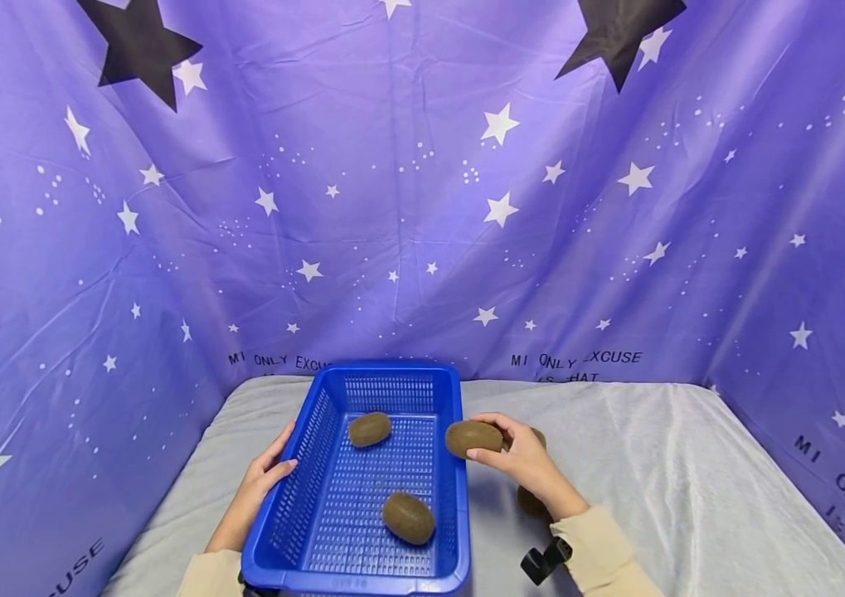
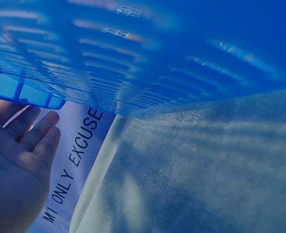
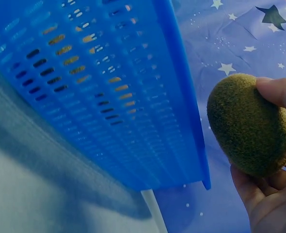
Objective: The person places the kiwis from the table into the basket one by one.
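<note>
In the head view a blue plastic basket (image 1: 356,583) stands on the table, one kiwi (image 1: 369,429) lying toward its far end and another kiwi (image 1: 409,518) near its front. My right hand (image 1: 522,460) pinches a third kiwi (image 1: 473,439) between thumb and fingers, level with the basket's right rim. The right wrist view shows this brown, fuzzy kiwi (image 3: 249,124) beside the basket's outer wall (image 3: 85,97). At the left rim rests my left hand (image 1: 261,481). Its fingers (image 2: 41,131) are fairly straight, tips at the rim in the left wrist view.
More kiwis, such as one kiwi (image 1: 531,502), lie on the table partly hidden behind my right hand and wrist. A pale grey cloth (image 1: 661,481) covers the table. Purple star-printed curtains (image 1: 400,207) enclose the back and both sides.
</note>
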The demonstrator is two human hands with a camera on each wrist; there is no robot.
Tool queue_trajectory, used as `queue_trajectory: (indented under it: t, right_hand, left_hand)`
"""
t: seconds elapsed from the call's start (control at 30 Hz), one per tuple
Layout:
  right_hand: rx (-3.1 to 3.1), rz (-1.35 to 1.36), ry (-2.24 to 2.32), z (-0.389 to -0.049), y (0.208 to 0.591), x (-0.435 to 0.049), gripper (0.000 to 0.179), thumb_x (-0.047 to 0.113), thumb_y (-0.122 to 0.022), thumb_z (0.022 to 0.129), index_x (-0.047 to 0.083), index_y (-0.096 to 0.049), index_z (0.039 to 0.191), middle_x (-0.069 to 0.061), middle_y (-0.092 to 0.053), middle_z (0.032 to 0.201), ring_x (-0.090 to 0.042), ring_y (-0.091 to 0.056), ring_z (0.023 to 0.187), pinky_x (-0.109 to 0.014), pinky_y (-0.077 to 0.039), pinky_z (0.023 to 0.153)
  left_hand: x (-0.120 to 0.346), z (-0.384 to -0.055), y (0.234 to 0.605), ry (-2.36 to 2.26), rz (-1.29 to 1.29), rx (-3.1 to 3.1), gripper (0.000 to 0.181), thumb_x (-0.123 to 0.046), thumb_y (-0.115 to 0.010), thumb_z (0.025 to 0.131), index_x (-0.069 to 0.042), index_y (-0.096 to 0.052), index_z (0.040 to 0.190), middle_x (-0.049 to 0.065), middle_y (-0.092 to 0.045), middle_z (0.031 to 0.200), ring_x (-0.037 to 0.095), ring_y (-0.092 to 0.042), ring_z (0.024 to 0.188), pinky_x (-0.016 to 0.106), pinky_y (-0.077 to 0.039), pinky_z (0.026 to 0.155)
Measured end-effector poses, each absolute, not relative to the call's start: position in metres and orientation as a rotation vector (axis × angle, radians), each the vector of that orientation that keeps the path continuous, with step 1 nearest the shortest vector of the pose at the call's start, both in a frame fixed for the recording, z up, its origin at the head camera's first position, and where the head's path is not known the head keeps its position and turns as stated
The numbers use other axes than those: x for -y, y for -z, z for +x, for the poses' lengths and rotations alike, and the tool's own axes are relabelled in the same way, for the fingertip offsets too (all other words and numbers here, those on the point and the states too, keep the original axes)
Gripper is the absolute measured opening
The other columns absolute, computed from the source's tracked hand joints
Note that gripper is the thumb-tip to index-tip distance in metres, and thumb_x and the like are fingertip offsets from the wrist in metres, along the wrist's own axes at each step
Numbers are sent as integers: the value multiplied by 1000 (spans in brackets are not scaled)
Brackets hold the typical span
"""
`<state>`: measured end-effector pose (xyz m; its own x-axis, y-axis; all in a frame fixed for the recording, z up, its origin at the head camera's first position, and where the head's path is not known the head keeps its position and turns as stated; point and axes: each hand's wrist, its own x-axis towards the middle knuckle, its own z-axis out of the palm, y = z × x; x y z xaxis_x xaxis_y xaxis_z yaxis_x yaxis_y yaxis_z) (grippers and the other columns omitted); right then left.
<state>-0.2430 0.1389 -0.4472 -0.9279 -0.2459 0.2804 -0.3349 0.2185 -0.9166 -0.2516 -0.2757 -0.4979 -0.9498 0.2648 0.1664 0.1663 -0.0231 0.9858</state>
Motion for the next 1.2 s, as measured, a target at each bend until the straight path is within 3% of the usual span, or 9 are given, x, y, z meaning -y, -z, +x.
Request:
queue_trajectory:
  t: [0.53, 0.8, 1.03, 1.2]
  right_hand:
    - [2495, 642, -1807, -242, 444, -112, 47, 18, -74, 81, 4, -58, 123, -8, -64, 111, -16, -59, 96, -25, -46, 84]
    - [2536, 657, -1779, -225, 416, -98, 43, 13, -72, 82, 1, -59, 121, -10, -63, 113, -19, -58, 98, -30, -46, 86]
    - [2517, 672, -1742, -246, 449, -96, 45, 26, -76, 79, 11, -61, 119, -4, -63, 114, -17, -58, 100, -27, -46, 87]
    - [2526, 719, -1761, -246, 448, -93, 47, 25, -75, 80, 10, -60, 121, -5, -63, 113, -16, -59, 94, -26, -47, 83]
  left_hand:
    - [276, -254, 501, -2132, 487, -2201, 63, -6, -45, 96, -1, -13, 150, 26, -8, 153, -6, -45, 117, 19, -45, 88]
    - [276, -252, 499, -2137, 467, -2193, 63, -7, -45, 97, -2, -13, 150, 25, -9, 153, -5, -47, 115, 22, -47, 86]
    - [276, -250, 499, -2138, 432, -2122, 64, -10, -44, 98, -5, -10, 152, 21, -7, 155, -2, -46, 116, 25, -48, 87]
    - [276, -250, 499, -2132, 410, -2119, 63, -11, -44, 98, -9, -11, 152, 20, -8, 155, 0, -47, 116, 27, -48, 87]
